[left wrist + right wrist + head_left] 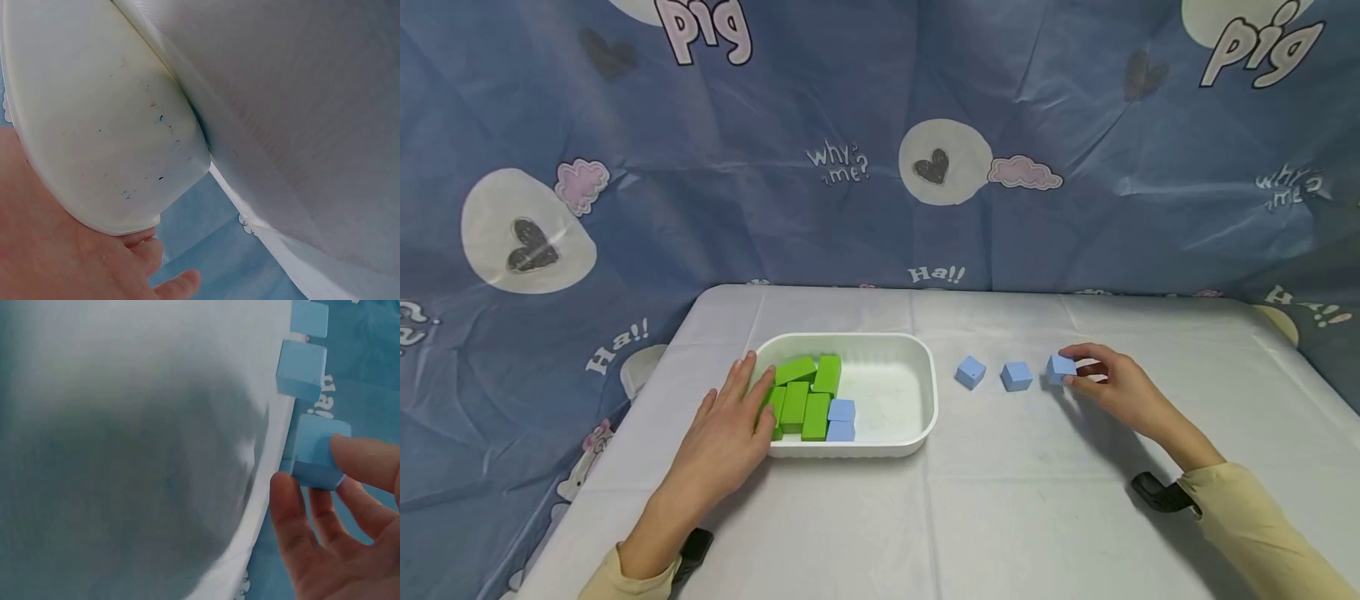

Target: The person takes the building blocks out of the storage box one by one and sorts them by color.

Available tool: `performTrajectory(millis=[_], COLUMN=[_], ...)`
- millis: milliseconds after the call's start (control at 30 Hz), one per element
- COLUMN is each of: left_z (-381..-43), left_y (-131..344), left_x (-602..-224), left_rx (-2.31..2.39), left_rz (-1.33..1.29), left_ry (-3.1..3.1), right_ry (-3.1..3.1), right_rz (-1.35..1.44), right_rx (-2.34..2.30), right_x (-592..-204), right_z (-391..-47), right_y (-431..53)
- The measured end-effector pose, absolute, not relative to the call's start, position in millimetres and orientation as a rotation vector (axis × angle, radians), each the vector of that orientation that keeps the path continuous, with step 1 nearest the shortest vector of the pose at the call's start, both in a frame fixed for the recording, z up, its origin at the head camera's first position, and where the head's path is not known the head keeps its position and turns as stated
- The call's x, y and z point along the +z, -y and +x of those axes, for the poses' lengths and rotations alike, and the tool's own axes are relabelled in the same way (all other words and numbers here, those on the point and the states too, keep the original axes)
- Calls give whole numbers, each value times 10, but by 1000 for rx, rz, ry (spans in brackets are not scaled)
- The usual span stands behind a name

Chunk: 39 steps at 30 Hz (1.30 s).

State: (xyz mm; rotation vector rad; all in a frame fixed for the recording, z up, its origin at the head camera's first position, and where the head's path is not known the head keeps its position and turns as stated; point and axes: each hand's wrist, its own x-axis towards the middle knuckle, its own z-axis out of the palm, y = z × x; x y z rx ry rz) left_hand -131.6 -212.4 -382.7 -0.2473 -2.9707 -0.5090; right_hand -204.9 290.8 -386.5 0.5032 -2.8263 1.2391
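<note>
My right hand (1123, 396) pinches a small blue cube (1061, 369) between thumb and fingers on the right side of the table. In the right wrist view the same cube (319, 447) sits at the fingertips. Two more blue cubes stand in a row to its left, one nearer (1017, 377) and one farther (971, 372). My left hand (726, 433) rests on the left end of a white tray (891, 396), its fingers extended over the rim. Several green blocks (794, 407) fill the tray's left part, beside two blue cubes (841, 412). The left palm is hidden.
A white cloth (985, 533) covers the table. Behind it hangs a blue printed curtain (850, 225). A dark wrist strap (1161, 493) shows at the right sleeve, and another dark device (694, 550) at the left wrist.
</note>
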Motion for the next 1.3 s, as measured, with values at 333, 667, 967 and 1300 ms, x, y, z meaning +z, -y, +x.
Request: performTrajectory(millis=[333,667,967,1300], left_z=[-1313,-1303,-1297,-1311], left_y=[2120,2124,2126,2122], left_x=[-3831,-3842,-3839,-3842], left_rx=[-505,-521,-509,-503], left_rz=[-241,-245,-248,-237], left_ry=[2968,2962,2965,2964], right_ry=[2918,2913,2908,2737], right_rz=[477,478,492,563], right_rx=[1225,1197,1190,1202], right_x=[-3925,-3970,-3920,-3859], right_z=[-2096,-2127,-2071,-2017], right_y=[-2962,-2959,-2985,-2978])
